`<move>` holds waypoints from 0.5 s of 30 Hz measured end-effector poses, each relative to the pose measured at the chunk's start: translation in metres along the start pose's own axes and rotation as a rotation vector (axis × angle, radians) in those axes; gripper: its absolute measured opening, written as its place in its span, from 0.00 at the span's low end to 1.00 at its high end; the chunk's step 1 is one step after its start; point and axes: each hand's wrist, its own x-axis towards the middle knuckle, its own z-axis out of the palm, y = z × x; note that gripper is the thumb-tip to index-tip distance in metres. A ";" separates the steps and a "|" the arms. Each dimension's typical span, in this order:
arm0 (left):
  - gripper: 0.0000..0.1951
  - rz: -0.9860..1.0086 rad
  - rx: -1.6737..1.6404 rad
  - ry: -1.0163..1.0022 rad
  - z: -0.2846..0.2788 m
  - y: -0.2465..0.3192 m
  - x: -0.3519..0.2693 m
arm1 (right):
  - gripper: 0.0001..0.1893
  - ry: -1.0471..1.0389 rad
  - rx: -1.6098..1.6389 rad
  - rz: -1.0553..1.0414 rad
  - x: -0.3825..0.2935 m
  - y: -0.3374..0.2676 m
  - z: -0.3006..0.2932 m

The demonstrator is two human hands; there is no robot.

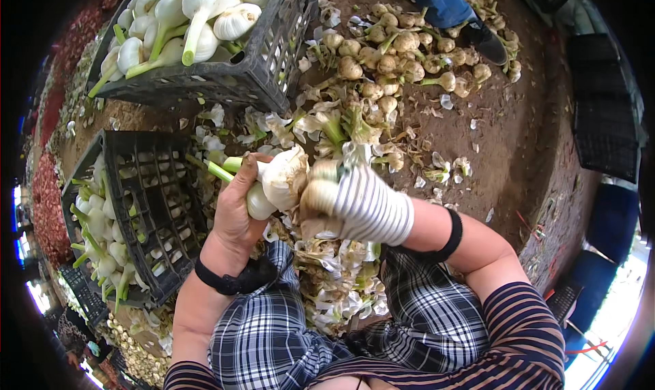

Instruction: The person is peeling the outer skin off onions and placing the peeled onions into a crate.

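Note:
My bare left hand (236, 206) grips two garlic bulbs by their cut green stems. The upper garlic bulb (286, 178) has a brownish, partly loose outer skin. Below it is a smooth white garlic bulb (259, 202). My right hand (371, 203) wears a striped work glove with soiled fingers, curled close beside the upper bulb. Motion blur hides its fingertips, so whether they touch the bulb or hold anything is unclear. Garlic skins and leaf scraps (343, 282) lie heaped between my knees, under both hands.
A black plastic crate (204, 80) of white garlic stands at upper left. Another garlic-filled crate (153, 226) sits tilted by my left arm. Unpeeled garlic bulbs (404, 57) lie piled ahead on the earth floor (491, 149), beside another person's shoe (486, 42). Dark crates (601, 103) line the right.

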 end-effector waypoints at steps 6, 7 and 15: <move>0.17 -0.025 0.111 -0.095 -0.007 0.003 0.000 | 0.22 0.255 -0.149 0.064 0.000 0.013 -0.017; 0.17 -0.047 0.124 -0.141 -0.009 0.003 -0.001 | 0.20 0.211 -0.096 0.069 0.001 0.014 -0.021; 0.18 -0.032 0.059 0.152 -0.010 0.004 0.011 | 0.08 -0.184 0.100 0.073 -0.013 -0.002 0.013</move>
